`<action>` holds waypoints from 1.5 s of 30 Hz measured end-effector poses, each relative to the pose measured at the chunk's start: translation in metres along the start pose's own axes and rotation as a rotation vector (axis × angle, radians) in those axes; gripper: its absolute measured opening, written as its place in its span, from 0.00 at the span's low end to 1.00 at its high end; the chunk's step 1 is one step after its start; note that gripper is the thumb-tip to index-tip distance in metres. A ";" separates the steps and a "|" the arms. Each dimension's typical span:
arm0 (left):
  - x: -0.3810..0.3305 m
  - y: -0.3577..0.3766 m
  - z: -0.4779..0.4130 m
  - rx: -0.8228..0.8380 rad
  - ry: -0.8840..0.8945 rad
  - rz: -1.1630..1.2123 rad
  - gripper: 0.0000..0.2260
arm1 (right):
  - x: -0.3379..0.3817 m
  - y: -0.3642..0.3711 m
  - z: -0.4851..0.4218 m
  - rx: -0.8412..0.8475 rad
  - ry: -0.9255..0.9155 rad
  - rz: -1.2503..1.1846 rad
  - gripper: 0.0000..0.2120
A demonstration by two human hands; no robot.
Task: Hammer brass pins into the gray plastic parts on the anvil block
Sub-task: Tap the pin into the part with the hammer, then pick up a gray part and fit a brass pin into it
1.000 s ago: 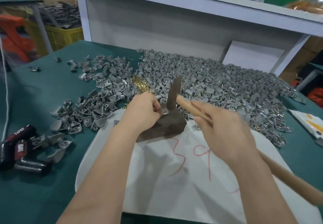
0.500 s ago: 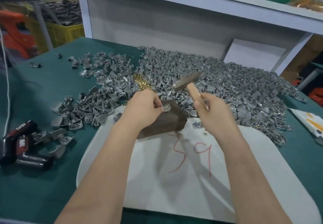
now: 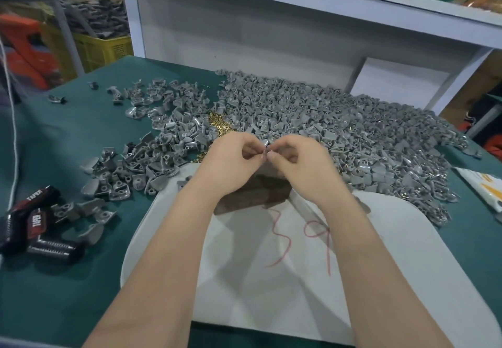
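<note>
Far to the left of the hands lie black tools [image 3: 30, 220] with red labels, and nearer in, loose gray parts [image 3: 152, 157] are scattered, with brass pins [image 3: 218, 127] heaped just beyond the left hand [image 3: 231, 157]. That hand and the right hand [image 3: 301, 163] both have curled fingers, their fingertips meeting to pinch one small gray part [image 3: 266, 150] over the dark block [image 3: 252, 198], which sits beneath both wrists on a white board [image 3: 271, 293]. A big heap of gray parts [image 3: 366, 136] spreads beyond and to the right of the right hand.
</note>
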State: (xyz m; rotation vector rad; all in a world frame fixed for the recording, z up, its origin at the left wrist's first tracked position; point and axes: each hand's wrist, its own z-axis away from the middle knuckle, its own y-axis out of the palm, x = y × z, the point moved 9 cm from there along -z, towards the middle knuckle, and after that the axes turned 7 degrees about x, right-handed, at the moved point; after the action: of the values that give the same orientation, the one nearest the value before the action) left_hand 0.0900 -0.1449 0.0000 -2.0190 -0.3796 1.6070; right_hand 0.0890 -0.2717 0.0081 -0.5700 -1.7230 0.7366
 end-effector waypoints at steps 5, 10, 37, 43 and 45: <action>0.022 -0.058 0.016 -0.526 -0.083 0.437 0.10 | -0.032 -0.054 -0.017 -0.336 0.323 0.004 0.26; 0.049 -0.080 0.037 -0.841 -0.126 0.850 0.08 | 0.025 0.010 -0.021 -0.003 0.071 0.158 0.24; 0.011 -0.033 0.002 -0.183 0.034 0.353 0.06 | 0.012 0.028 -0.009 0.102 0.068 -0.499 0.10; 0.002 -0.018 0.001 -0.043 0.078 0.252 0.06 | -0.009 0.020 -0.008 0.007 0.134 -0.480 0.09; 0.003 -0.013 0.002 0.000 0.059 0.210 0.04 | -0.015 0.018 -0.009 -0.008 0.154 -0.405 0.08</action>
State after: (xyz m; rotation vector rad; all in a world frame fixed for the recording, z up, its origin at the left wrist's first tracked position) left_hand 0.0907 -0.1317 0.0046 -2.1604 -0.1488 1.6638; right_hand 0.1018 -0.2681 -0.0128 -0.2609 -1.6291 0.3876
